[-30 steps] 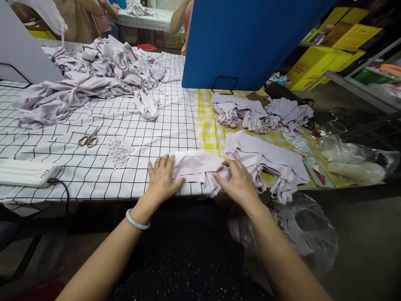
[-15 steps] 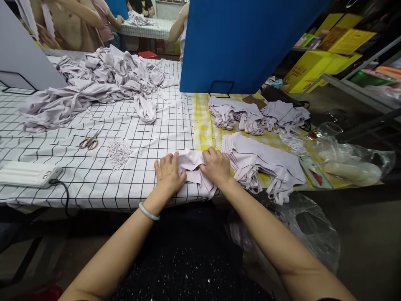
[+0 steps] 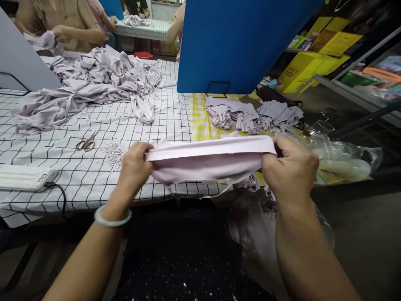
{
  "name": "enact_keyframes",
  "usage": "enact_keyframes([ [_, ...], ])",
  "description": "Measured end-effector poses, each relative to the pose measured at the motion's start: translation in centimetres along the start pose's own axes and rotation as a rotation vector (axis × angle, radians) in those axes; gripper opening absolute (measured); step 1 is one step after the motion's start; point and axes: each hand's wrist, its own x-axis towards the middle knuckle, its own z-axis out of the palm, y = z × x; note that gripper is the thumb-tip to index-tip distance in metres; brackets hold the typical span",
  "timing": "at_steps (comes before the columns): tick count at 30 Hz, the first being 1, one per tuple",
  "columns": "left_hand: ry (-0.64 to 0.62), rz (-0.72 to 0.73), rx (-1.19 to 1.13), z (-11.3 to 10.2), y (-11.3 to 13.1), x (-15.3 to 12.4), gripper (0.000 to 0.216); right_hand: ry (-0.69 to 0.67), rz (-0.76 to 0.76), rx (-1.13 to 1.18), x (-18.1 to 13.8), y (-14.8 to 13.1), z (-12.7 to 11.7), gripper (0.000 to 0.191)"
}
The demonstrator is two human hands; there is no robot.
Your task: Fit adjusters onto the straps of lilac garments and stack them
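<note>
A folded pale lilac garment (image 3: pixel 209 158) is stretched flat in the air above the near table edge. My left hand (image 3: pixel 134 167) grips its left end with fingers closed, a pale bangle on the wrist. The right end is pinched in my right hand (image 3: pixel 290 167), also closed. Behind the garment, on the yellow checked cloth (image 3: pixel 200 121), lie stacks of folded lilac garments (image 3: pixel 250 115).
A big heap of loose lilac garments (image 3: pixel 90 81) covers the far left of the grid-patterned tablecloth (image 3: pixel 94 167). Scissors (image 3: pixel 86 143), a pile of trimmings (image 3: pixel 114 151), a white power strip (image 3: pixel 25 177). Blue divider (image 3: pixel 241 42). Plastic bags (image 3: pixel 341 161) at right. Another person (image 3: pixel 59 23) works at far left.
The garment was lying on the table with both hands pressing and folding it. Now both hands have lifted it off the table and pulled it out wide between them.
</note>
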Motion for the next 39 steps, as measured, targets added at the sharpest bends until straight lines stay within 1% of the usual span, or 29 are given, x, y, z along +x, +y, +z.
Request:
enact_keyframes([
  [2, -0.023, 0.000, 0.060, -3.3, -0.6, 0.3, 0.033, -0.168, 0.059, -0.084, -0.7, 0.9, 1.2, 0.012],
  [3, -0.039, -0.010, 0.106, -4.3, -0.8, 0.5, 0.034, -0.266, 0.080, -0.126, -1.0, 1.1, 2.2, 0.012],
  [4, -0.053, -0.026, 0.156, -4.8, -1.1, 0.7, 0.035, -0.340, 0.092, -0.157, -1.3, 1.2, 3.5, 0.011],
  [5, -0.070, -0.049, 0.207, -4.7, -1.4, 0.8, 0.038, -0.369, 0.099, -0.172, -1.6, 1.2, 4.8, 0.013],
  [7, -0.127, -0.110, 0.293, -3.1, -2.0, 0.6, 0.044, -0.316, 0.094, -0.145, -2.3, 1.0, 7.6, 0.028],
  [9, -0.216, -0.164, 0.355, -0.8, -2.5, -0.1, 0.048, -0.267, 0.056, -0.086, -3.4, 0.9, 10.1, 0.042],
  [10, -0.261, -0.180, 0.379, 0.4, -2.6, -0.6, 0.049, -0.284, 0.028, -0.067, -4.0, 0.9, 11.0, 0.046],
  [12, -0.311, -0.197, 0.409, 2.0, -2.7, -1.4, 0.046, -0.365, -0.021, -0.065, -5.2, 1.0, 12.5, 0.047],
  [14, -0.317, -0.205, 0.414, 2.6, -2.7, -1.9, 0.033, -0.408, -0.030, -0.086, -6.0, 1.4, 13.4, 0.045],
  [17, -0.267, -0.235, 0.416, 1.9, -3.2, -2.1, 0.016, -0.357, -0.014, -0.078, -6.4, 2.1, 13.9, 0.046],
  [19, -0.258, -0.255, 0.426, 1.1, -3.8, -2.3, 0.013, -0.343, -0.056, -0.052, -6.4, 2.5, 13.8, 0.046],
  [23, -0.319, -0.258, 0.415, 0.3, -5.1, -3.2, 0.018, -0.452, -0.197, -0.013, -6.7, 2.8, 13.6, 0.042],
  [26, -0.278, -0.203, 0.421, 0.0, -5.6, -3.9, 0.030, -0.495, -0.179, 0.001, -6.9, 2.8, 13.0, 0.046],
  [27, -0.286, -0.175, 0.427, -0.2, -5.8, -4.2, 0.033, -0.520, -0.177, 0.005, -6.8, 2.9, 12.7, 0.048],
  [28, -0.318, -0.145, 0.425, -0.6, -6.1, -4.3, 0.035, -0.560, -0.185, 0.016, -6.7, 3.1, 12.2, 0.048],
  [30, -0.438, -0.075, 0.380, -1.7, -6.6, -4.4, 0.039, -0.688, -0.208, 0.087, -6.0, 3.6, 11.0, 0.048],
  [31, -0.487, -0.052, 0.348, -2.2, -6.9, -4.1, 0.042, -0.768, -0.203, 0.155, -5.5, 3.9, 10.5, 0.048],
  [32, -0.505, -0.047, 0.326, -2.6, -7.1, -3.5, 0.047, -0.839, -0.172, 0.235, -4.9, 4.0, 10.2, 0.047],
  [33, -0.489, -0.061, 0.327, -2.7, -7.1, -2.7, 0.051, -0.878, -0.114, 0.309, -4.2, 4.0, 10.1, 0.046],
  [34, -0.453, -0.087, 0.350, -2.6, -7.1, -1.7, 0.052, -0.873, -0.040, 0.356, -3.4, 3.9, 10.3, 0.043],
  [36, -0.390, -0.129, 0.430, -1.7, -6.7, 0.7, 0.046, -0.767, 0.092, 0.319, -2.1, 3.1, 11.7, 0.034],
  [38, -0.458, -0.114, 0.445, -0.4, -6.2, 2.9, 0.031, -0.660, 0.148, 0.185, -1.3, 2.0, 13.6, 0.022],
  [39, -0.508, -0.101, 0.430, 0.1, -6.0, 3.7, 0.022, -0.646, 0.144, 0.138, -1.2, 1.5, 14.5, 0.016],
])
